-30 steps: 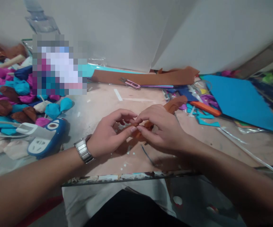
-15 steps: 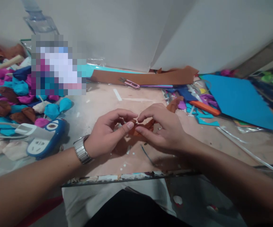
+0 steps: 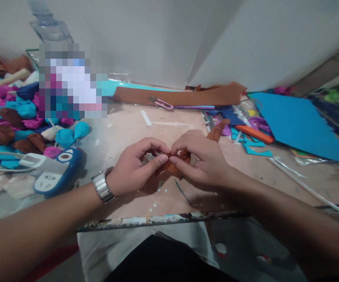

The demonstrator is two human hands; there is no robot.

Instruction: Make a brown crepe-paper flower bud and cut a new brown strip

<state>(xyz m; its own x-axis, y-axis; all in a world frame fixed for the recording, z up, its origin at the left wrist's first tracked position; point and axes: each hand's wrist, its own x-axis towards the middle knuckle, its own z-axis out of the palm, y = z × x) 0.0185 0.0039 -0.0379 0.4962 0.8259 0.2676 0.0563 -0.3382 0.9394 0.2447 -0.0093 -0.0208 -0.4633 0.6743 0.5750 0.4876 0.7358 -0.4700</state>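
Note:
Between my two hands is a crumpled piece of brown crepe paper (image 3: 173, 167), held just above the table. My left hand (image 3: 141, 162), with a metal watch (image 3: 102, 187) on the wrist, pinches its left edge between thumb and forefinger. Opposite it, my right hand (image 3: 203, 158) pinches the same paper, so the fingertips of both hands nearly meet. Part of the paper is hidden behind the right fingers. Another brown scrap (image 3: 218, 131) shows just beyond the right knuckles.
Crumpled paper balls (image 3: 65, 137) in several colours heap at the left, beside a blue-and-white power strip (image 3: 59, 172). A pink craft knife (image 3: 164, 104) lies by a brown paper strip (image 3: 181, 96). Rightward are an orange cutter (image 3: 254, 134), a blue sheet (image 3: 301, 125) and a white stick (image 3: 313, 188).
My fingertips have drawn closer together on the brown crepe paper, and the left fingers have closed into a tighter pinch. The things on the table stay put.

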